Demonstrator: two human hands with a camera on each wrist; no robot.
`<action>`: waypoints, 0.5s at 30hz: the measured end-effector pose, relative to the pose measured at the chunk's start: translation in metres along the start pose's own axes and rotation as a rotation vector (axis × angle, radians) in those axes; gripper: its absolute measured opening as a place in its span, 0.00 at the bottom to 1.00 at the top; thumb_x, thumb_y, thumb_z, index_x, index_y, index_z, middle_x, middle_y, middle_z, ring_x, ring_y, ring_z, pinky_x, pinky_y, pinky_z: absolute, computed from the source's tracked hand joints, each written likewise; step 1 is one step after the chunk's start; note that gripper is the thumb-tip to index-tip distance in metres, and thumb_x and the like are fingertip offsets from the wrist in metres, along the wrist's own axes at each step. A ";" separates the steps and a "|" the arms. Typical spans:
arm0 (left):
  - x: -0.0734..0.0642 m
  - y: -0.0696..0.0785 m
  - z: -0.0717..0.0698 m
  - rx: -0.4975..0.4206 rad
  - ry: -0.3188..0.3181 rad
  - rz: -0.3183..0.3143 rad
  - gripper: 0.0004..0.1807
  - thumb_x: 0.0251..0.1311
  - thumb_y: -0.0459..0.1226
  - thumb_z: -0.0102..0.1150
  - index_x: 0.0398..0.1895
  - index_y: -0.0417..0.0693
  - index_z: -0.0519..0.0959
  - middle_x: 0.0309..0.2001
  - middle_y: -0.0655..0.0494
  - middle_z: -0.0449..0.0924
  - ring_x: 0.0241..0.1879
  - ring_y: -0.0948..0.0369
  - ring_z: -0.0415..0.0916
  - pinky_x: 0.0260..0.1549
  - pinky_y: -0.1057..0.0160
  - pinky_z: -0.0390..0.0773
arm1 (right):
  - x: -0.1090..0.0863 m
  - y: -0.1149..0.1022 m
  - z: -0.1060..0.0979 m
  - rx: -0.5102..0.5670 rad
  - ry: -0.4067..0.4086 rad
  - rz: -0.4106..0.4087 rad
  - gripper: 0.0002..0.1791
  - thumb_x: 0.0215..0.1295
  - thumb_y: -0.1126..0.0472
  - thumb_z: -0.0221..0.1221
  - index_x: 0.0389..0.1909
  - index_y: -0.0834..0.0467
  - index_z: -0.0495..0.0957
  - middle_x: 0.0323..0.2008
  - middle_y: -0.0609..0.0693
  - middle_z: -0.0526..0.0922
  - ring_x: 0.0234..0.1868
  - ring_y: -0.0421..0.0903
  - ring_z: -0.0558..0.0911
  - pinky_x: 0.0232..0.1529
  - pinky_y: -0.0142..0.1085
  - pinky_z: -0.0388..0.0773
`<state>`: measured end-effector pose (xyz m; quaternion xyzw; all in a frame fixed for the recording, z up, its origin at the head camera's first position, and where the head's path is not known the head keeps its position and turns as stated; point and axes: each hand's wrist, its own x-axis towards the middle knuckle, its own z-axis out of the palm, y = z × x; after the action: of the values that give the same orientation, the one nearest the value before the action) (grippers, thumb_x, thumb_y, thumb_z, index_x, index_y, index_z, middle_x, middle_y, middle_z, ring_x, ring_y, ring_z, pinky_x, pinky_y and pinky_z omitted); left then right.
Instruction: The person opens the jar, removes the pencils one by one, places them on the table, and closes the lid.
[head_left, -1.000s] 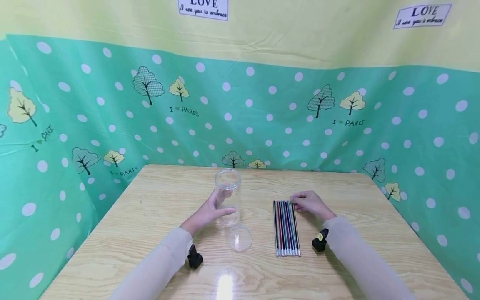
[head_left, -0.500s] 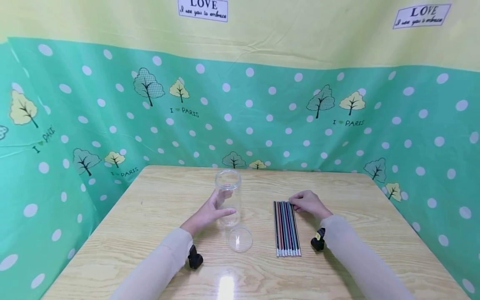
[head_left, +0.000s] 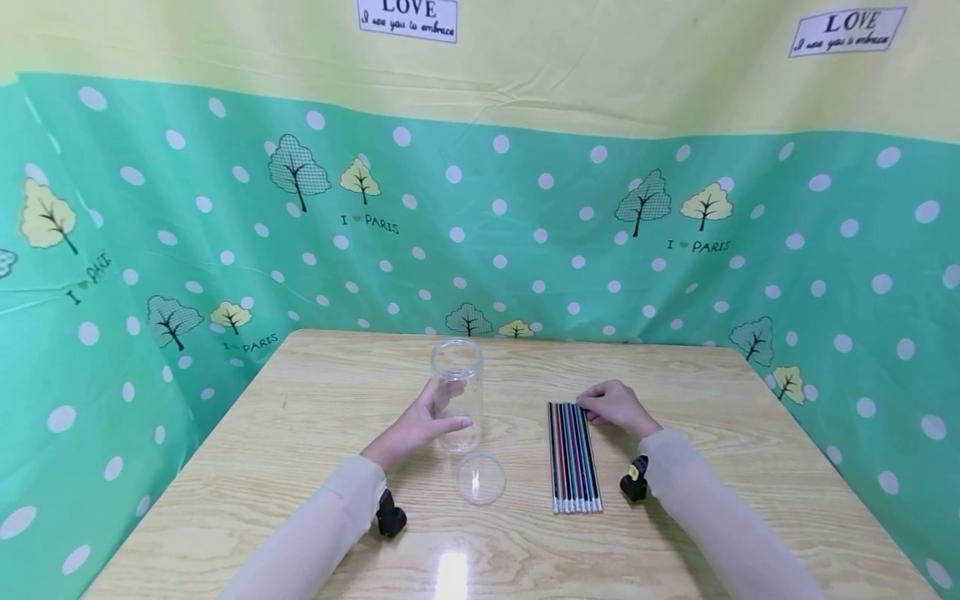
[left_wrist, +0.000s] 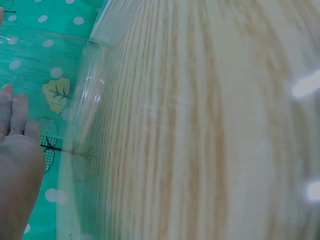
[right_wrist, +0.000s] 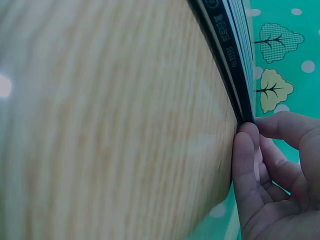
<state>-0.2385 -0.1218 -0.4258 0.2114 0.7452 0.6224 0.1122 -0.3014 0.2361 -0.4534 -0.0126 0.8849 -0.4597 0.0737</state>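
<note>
A clear jar [head_left: 459, 396] with an open top stands upright left of the table's middle. My left hand [head_left: 426, 421] holds it from the left, fingers behind and thumb in front; the left wrist view shows fingers [left_wrist: 20, 112] against the clear wall. In front of the jar lies a round transparent lid [head_left: 481, 479]. To the right, several dark striped pencils [head_left: 573, 458] lie side by side in a row, silvery ends towards me. My right hand [head_left: 617, 407] pinches the far end of the rightmost, a black pencil [right_wrist: 225, 55] with lettering, between thumb and forefinger.
The wooden table [head_left: 337, 367] carries everything. Behind and beside it hangs a green and yellow cloth [head_left: 525, 208] with dots and trees. Small black cameras sit at both wrists, near the tabletop.
My right hand has shifted slightly left at the pencils' far ends, and the rightmost pencil's far end has drawn in a little. My left hand and the jar have kept their place.
</note>
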 end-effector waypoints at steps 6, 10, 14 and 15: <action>0.003 -0.007 -0.001 -0.008 0.002 0.013 0.46 0.53 0.40 0.64 0.67 0.77 0.45 0.68 0.54 0.53 0.67 0.56 0.46 0.61 0.41 0.42 | 0.000 0.000 0.001 0.005 0.008 0.016 0.14 0.60 0.60 0.59 0.43 0.65 0.78 0.32 0.54 0.80 0.29 0.45 0.79 0.31 0.34 0.80; 0.008 -0.021 -0.002 -0.003 0.021 0.021 0.47 0.51 0.42 0.65 0.67 0.78 0.45 0.67 0.57 0.54 0.67 0.56 0.46 0.60 0.39 0.41 | -0.001 0.000 0.000 0.003 0.004 0.017 0.15 0.60 0.60 0.58 0.44 0.65 0.77 0.32 0.54 0.80 0.29 0.45 0.79 0.31 0.35 0.80; 0.012 -0.032 -0.003 0.013 0.043 0.032 0.48 0.49 0.45 0.66 0.67 0.80 0.45 0.66 0.62 0.56 0.67 0.57 0.47 0.60 0.39 0.43 | -0.002 0.000 -0.001 0.004 -0.003 0.018 0.14 0.60 0.60 0.58 0.43 0.65 0.77 0.31 0.54 0.80 0.28 0.46 0.79 0.30 0.35 0.80; 0.012 -0.032 -0.003 0.016 0.046 0.034 0.49 0.49 0.45 0.67 0.67 0.80 0.44 0.66 0.62 0.57 0.67 0.58 0.47 0.60 0.40 0.43 | -0.002 0.001 -0.001 0.001 -0.005 0.017 0.14 0.61 0.60 0.58 0.43 0.65 0.77 0.31 0.54 0.80 0.28 0.46 0.79 0.30 0.35 0.80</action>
<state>-0.2566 -0.1234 -0.4555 0.2107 0.7489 0.6229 0.0827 -0.2999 0.2376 -0.4533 -0.0061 0.8845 -0.4596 0.0801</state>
